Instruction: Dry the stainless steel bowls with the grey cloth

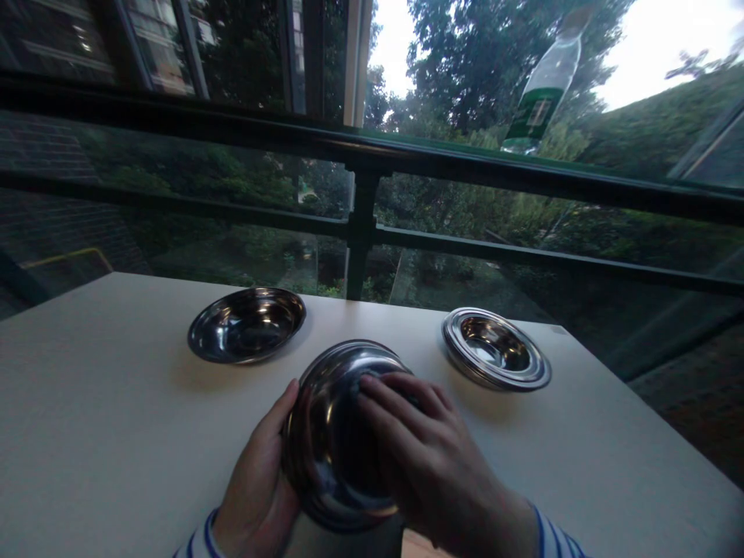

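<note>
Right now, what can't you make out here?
In the head view:
- Fingers of the left hand: mostly hidden behind the held metal dish.
- Anything under the right hand: covered by its fingers.
- Wording on the bottle: small and blurred.
- Whether the right-side dish is a stack: overlapping rims hide it.

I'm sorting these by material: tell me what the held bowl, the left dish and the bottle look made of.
The held bowl: polished metal, probably stainless steel, given its mirror-like highlights. The left dish: glossy silvery metal too, with bright reflections inside. The bottle: smooth, clear, probably plastic, since it's see-through; glass can't be ruled out.
</note>
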Motion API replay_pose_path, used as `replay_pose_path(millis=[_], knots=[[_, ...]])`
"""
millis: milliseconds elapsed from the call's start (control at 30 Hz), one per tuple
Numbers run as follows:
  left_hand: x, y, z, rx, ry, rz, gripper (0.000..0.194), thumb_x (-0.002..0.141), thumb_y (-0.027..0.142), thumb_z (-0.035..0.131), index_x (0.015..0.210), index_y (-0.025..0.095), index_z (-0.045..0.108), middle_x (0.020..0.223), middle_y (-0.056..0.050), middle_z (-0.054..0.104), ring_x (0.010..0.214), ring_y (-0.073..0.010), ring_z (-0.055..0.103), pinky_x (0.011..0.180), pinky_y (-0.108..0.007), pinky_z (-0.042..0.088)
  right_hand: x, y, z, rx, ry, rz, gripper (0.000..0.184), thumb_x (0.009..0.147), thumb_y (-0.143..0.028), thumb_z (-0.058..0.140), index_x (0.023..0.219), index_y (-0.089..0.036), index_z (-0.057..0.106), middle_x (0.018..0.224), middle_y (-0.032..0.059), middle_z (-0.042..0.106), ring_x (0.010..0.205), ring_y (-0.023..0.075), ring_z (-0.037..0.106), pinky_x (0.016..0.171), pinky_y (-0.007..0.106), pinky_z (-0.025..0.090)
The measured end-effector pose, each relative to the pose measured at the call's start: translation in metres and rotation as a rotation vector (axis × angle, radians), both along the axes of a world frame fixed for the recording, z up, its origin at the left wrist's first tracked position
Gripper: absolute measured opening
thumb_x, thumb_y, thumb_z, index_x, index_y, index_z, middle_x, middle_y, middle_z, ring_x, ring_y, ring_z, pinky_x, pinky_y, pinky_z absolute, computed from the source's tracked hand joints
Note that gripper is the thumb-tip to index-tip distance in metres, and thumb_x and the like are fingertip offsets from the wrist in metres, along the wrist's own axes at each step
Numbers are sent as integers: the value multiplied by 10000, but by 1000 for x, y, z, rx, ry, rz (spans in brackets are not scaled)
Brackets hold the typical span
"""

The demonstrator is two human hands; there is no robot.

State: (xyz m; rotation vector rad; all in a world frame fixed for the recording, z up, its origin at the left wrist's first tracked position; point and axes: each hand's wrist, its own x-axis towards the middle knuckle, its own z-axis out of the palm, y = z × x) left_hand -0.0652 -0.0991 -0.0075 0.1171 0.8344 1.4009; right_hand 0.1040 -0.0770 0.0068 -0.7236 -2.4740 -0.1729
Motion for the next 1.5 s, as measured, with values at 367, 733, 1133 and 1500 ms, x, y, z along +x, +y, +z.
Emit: replay_pose_path(millis=[367,733,1133,1500], knots=[[3,2,5,-43,56,77,267,853,213,477,1010,97,658,803,-98,735,762,-226,693,742,-374,557,6,7,-4,-41,-1,-86,442,817,-149,458,1256,-101,466,1312,120,488,1123,275,427,883,446,417],[3,1,3,-3,49,36,261,850,216,489,1014,98,655,810,-104,732,786,-227,688,744,-368,554,5,5,-1,-69,-25,-51,434,845,-170,443,1275,-108,450,1359,79,444,1163,269,394,900,429,392],[3,1,0,-18,25,39,276,842,220,498,1047,102,643,818,-98,727,770,-221,685,732,-363,555,5,5,0,-36,-4,-18,429,834,-150,442,1261,-115,463,1333,94,473,1154,259,411,901,418,405],[4,0,1,-9,-32,11,267,843,211,496,1019,78,646,822,-114,723,794,-222,681,728,-346,556,-6,-3,3,-26,-1,59,380,881,-241,439,1244,-135,480,1317,67,495,1157,241,413,895,376,386]])
